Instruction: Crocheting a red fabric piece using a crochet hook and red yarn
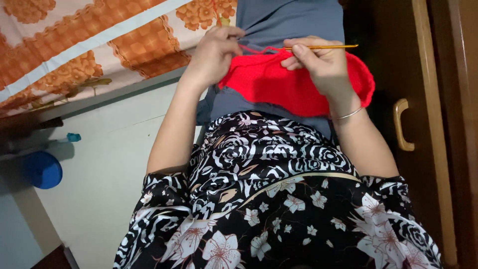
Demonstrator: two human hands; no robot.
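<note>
A red crocheted piece [284,82] lies across my lap on grey trousers. My left hand [215,52] pinches its upper left edge and the red yarn strand [251,50] that runs from it. My right hand [318,62] rests on the top of the red piece and grips a thin golden crochet hook [323,47], which points to the right, level with the fabric's top edge. A thin silver bangle [348,114] circles my right wrist. The hook's tip is hidden among my fingers.
A bed with an orange-flowered sheet [84,45] stands at the upper left. A wooden cupboard door with a curved handle [401,124] is close on the right. A blue round object [42,169] sits on the pale floor at left. My black-and-white floral top [269,199] fills the foreground.
</note>
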